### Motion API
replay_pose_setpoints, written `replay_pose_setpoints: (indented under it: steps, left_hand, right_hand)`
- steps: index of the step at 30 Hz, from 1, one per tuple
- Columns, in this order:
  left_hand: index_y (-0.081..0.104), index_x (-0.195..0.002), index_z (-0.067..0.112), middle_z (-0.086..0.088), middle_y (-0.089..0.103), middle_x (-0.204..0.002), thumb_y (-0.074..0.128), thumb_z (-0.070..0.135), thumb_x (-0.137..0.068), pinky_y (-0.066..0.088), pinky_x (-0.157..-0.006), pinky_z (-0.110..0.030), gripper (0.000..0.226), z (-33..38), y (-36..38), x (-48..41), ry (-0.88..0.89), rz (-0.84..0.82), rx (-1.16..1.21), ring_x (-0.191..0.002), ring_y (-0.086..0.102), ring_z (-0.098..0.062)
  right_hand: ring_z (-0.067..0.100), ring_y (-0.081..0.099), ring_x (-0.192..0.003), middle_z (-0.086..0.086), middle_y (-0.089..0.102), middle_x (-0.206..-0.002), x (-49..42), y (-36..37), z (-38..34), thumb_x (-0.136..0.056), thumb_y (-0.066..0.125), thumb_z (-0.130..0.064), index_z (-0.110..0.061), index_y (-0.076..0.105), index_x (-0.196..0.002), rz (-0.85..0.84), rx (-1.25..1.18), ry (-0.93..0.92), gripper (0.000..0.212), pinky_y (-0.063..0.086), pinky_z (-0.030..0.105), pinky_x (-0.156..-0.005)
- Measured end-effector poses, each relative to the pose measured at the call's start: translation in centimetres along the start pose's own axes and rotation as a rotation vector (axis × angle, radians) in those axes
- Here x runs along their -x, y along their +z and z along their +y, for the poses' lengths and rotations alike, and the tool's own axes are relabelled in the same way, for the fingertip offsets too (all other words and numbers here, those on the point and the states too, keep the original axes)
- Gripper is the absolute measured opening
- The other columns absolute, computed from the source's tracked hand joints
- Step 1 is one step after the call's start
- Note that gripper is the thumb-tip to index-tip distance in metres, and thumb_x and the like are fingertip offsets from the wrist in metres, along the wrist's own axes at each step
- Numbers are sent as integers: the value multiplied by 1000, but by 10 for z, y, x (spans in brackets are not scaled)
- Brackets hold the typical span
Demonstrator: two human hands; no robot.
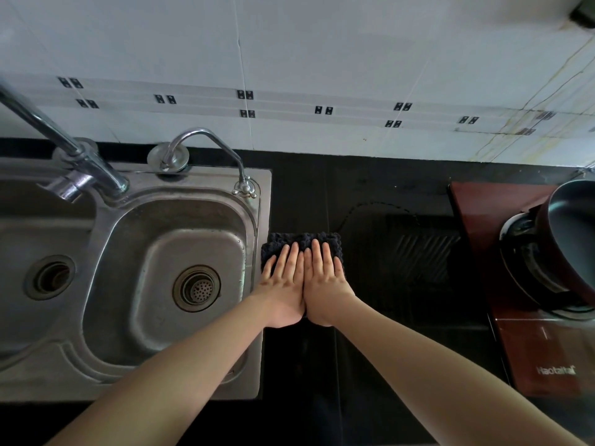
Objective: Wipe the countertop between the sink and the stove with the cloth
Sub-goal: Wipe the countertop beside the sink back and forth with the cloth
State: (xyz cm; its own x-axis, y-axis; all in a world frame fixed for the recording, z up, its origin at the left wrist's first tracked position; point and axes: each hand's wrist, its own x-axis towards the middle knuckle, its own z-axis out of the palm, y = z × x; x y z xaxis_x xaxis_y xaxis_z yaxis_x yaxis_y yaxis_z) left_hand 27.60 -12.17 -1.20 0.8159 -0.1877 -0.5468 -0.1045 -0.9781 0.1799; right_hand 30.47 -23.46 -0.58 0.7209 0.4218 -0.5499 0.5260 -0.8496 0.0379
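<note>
A dark knitted cloth (301, 244) lies on the black countertop (370, 194), right beside the sink's right rim (264, 220). My left hand (283, 284) and my right hand (325, 284) lie flat on it side by side, palms down, fingers stretched and pointing toward the wall. They press the cloth against the counter and cover its near half; only its far edge and corners show. The stove (528, 355), a red-brown glass hob, is at the right.
A steel double sink (135, 284) with two taps (206, 136) fills the left. A dark pan (570, 239) sits on the stove's burner. A damp, ribbed-looking patch (418, 249) marks the counter between cloth and stove. A white tiled wall stands behind.
</note>
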Motion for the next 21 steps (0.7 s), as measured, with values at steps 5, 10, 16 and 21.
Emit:
replay_pose_setpoints:
  steps: [5, 10, 16, 21]
  left_hand:
    - [-28, -144, 7, -13, -35, -153, 29, 34, -93, -9, -117, -49, 81, -3, -4, -8, 0, 12, -12, -140, -33, -26]
    - [-27, -145, 8, -11, -34, -153, 27, 34, -94, -13, -117, -46, 79, -5, -7, -13, 1, 37, -23, -140, -33, -24]
    - [-24, -146, 8, -10, -32, -154, 27, 32, -93, -12, -118, -44, 78, -7, -10, -20, -24, 71, -40, -141, -31, -23]
    - [-23, -147, 9, -9, -31, -155, 27, 34, -93, -12, -118, -43, 78, -5, -8, -18, -46, 114, -41, -142, -30, -22]
  right_hand:
    - [38, -26, -142, 20, -29, -154, -7, -4, 4, -94, 46, -24, -4, -20, -148, 14, -22, -2, 88, -5, 50, -116]
    - [39, -26, -142, 21, -27, -155, -15, -5, 7, -93, 45, -24, -2, -19, -148, 28, -32, -10, 87, -4, 50, -117]
    - [39, -26, -142, 22, -28, -154, -22, -9, 11, -93, 43, -22, -1, -20, -147, 38, -30, -20, 85, -4, 51, -117]
    - [40, -26, -141, 22, -28, -154, -21, -11, 12, -94, 41, -21, 1, -21, -146, 34, -45, -34, 84, -4, 51, -117]
